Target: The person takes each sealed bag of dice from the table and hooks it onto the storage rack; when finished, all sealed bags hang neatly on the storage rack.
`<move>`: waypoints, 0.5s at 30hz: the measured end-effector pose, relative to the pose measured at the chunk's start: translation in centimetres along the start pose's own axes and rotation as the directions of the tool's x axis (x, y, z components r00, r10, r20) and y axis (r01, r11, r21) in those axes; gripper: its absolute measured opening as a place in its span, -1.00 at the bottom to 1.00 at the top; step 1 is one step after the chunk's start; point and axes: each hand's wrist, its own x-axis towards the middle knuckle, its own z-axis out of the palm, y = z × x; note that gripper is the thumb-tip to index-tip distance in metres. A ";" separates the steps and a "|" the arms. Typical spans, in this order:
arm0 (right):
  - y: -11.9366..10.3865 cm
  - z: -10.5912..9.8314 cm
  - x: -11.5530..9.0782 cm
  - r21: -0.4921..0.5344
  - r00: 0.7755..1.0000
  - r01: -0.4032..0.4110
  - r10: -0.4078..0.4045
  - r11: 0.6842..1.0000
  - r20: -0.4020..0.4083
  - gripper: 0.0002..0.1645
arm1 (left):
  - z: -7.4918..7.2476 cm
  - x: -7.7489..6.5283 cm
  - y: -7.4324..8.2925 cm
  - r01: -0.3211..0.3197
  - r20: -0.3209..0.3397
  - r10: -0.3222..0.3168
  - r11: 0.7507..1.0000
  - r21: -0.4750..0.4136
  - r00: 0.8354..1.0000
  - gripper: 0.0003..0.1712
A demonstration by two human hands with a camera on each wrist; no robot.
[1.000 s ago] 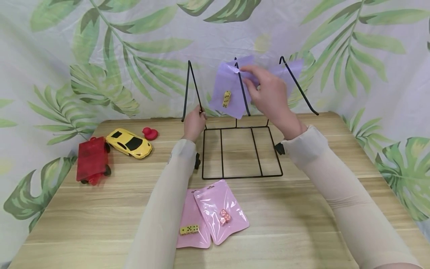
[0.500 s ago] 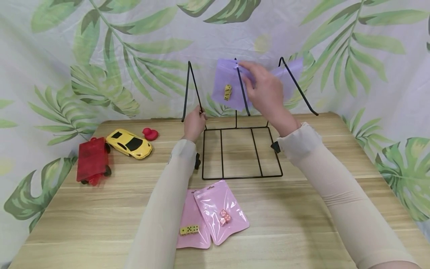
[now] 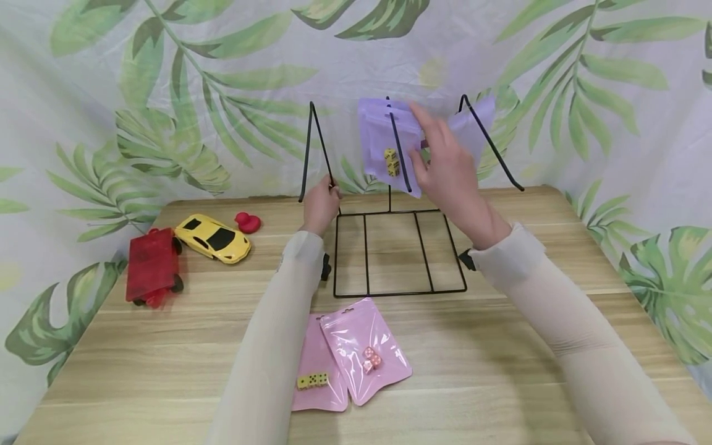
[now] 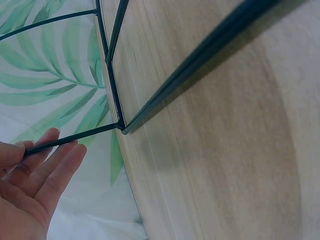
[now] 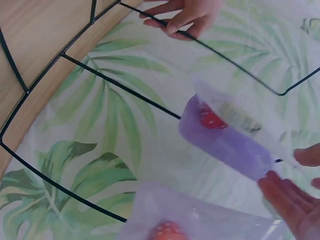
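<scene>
Pinching rack [image 3: 366, 253] with left hand [image 3: 320, 207]; holding right hand [image 3: 448, 165] loosely spread beside seemingly hung purple bags [image 3: 376, 139]; leaving pink bags [image 3: 364, 334] unhung below hands.

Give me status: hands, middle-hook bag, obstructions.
Left hand pinching left rack rod. Right hand beside front purple bag, fingers apart, contact unclear. Bag hanging on middle hook. No obstruction seen.

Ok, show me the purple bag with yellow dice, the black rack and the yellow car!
Purple bag [image 3: 407, 142], head view: its front, upper right part.
Black rack [image 3: 400, 293], head view: front bar of its base.
Yellow car [image 3: 221, 238], head view: its dark windscreen.
</scene>
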 end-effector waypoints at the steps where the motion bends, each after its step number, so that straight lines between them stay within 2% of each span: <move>1: -0.1 -0.3 -0.5 -0.006 1.000 0.007 -0.007 1.000 0.007 -0.24 | 0.0 0.0 0.0 -0.003 -0.002 0.003 1.000 0.004 1.000 -0.76; 7: -1.9 -2.6 -3.9 -0.086 0.994 0.007 0.002 0.996 0.111 -0.08 | 0.1 0.0 0.0 -0.015 -0.009 0.015 1.000 0.018 1.000 -0.74; 10: -3.1 -3.4 -5.7 -0.127 0.978 -0.009 0.036 0.992 0.205 -0.08 | 0.0 0.0 0.0 -0.013 -0.012 0.013 1.000 0.016 1.000 -0.73; 11: -3.4 -3.5 -6.3 -0.140 0.966 -0.018 0.054 0.990 0.252 -0.09 | 0.0 0.0 0.0 -0.011 -0.008 0.012 1.000 0.013 1.000 -0.73; 13: -4.0 -3.4 -7.5 -0.172 0.928 -0.015 0.077 0.985 0.363 -0.12 | 0.0 -0.1 0.0 -0.012 -0.002 0.012 1.000 0.012 1.000 -0.73; 15: -4.5 -2.9 -8.6 -0.183 0.856 0.001 0.094 0.983 0.509 -0.13 | 0.1 -0.1 -0.1 -0.015 0.002 0.015 1.000 0.011 1.000 -0.73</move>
